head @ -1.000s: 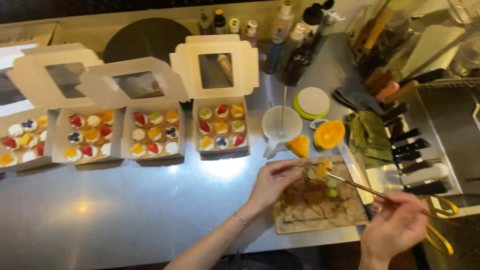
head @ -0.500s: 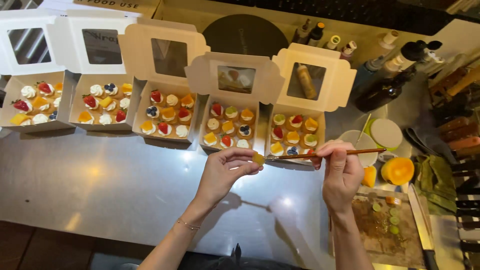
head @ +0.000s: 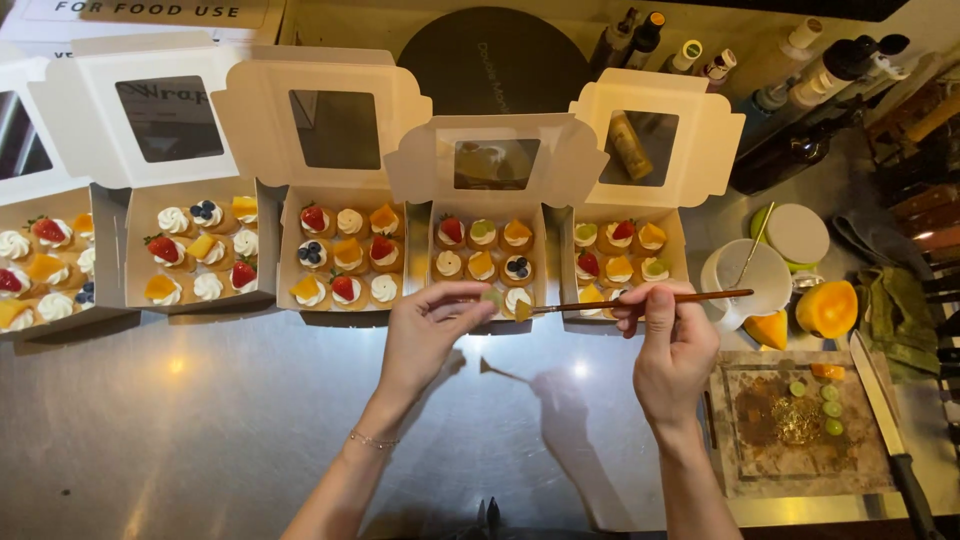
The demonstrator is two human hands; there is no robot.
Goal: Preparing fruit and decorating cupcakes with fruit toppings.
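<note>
My left hand (head: 425,335) pinches a small pale green fruit slice (head: 492,297) at the front edge of an open white box of small tarts (head: 489,262). My right hand (head: 668,345) holds a thin wooden-handled brush (head: 640,299) level, its tip touching the slice near a cream-topped tart (head: 517,298). The tarts carry cream, strawberries, blueberries and orange fruit pieces.
Several more open white tart boxes (head: 340,255) line the steel counter (head: 200,420). On the right sit a white cup (head: 745,278), cut orange fruit (head: 827,308), a wooden board (head: 800,420) with green slices, and a knife (head: 890,430). Bottles (head: 800,60) stand at the back.
The view has shifted left from the board to the boxes. Both my hands have moved from the board up to the middle box, carrying the slice and the brush.
</note>
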